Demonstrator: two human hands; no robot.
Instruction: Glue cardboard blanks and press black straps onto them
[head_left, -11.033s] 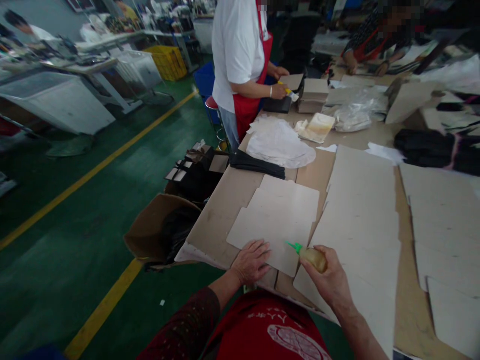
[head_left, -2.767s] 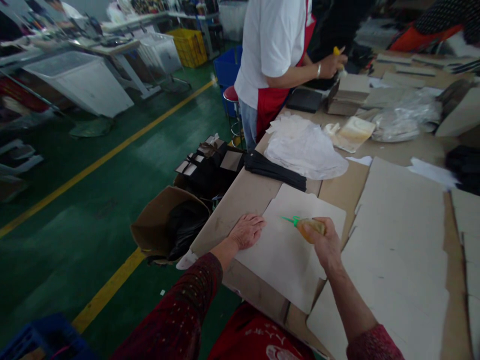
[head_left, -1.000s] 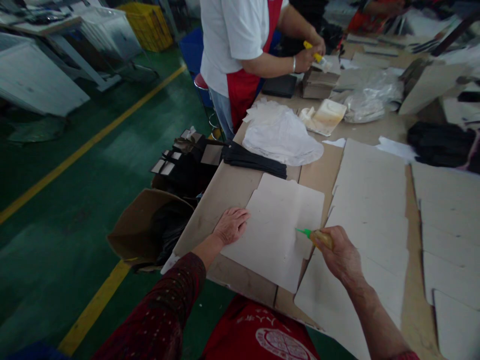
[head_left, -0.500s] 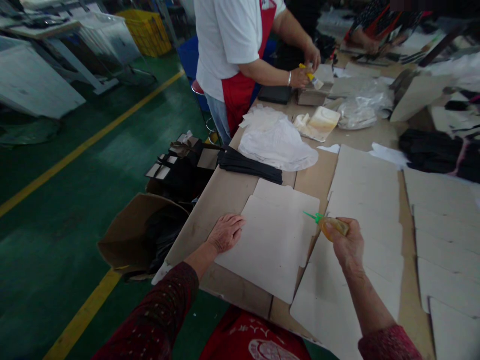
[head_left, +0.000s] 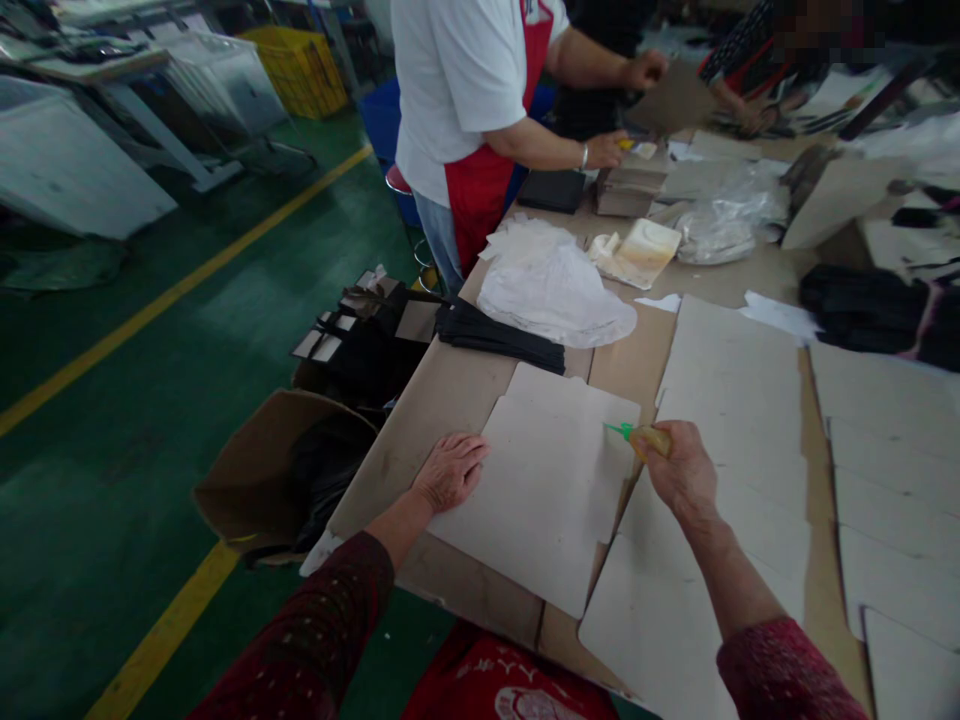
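My right hand (head_left: 684, 470) is wrapped round a small amber glue bottle (head_left: 649, 441) with a long green nozzle. The nozzle points left, its tip over the right part of a pale cardboard sheet (head_left: 551, 480); whether it touches the sheet I cannot tell. Fingers stretched out, my left hand (head_left: 454, 470) rests flat at the sheet's left edge. Just right of this sheet lies a column of overlapping pale sheets (head_left: 739, 400), partly beneath my right arm.
Black strips (head_left: 499, 335) and a crumpled white sheet (head_left: 555, 285) lie farther up the table. A co-worker (head_left: 469, 90) in a red apron stands beyond, holding a brush and a board. An open carton (head_left: 247, 470) stands on the floor at left.
My right hand and the glue bottle have shifted slightly left. My left hand stays on the sheet. The co-worker has lifted a board and lowered the brush.
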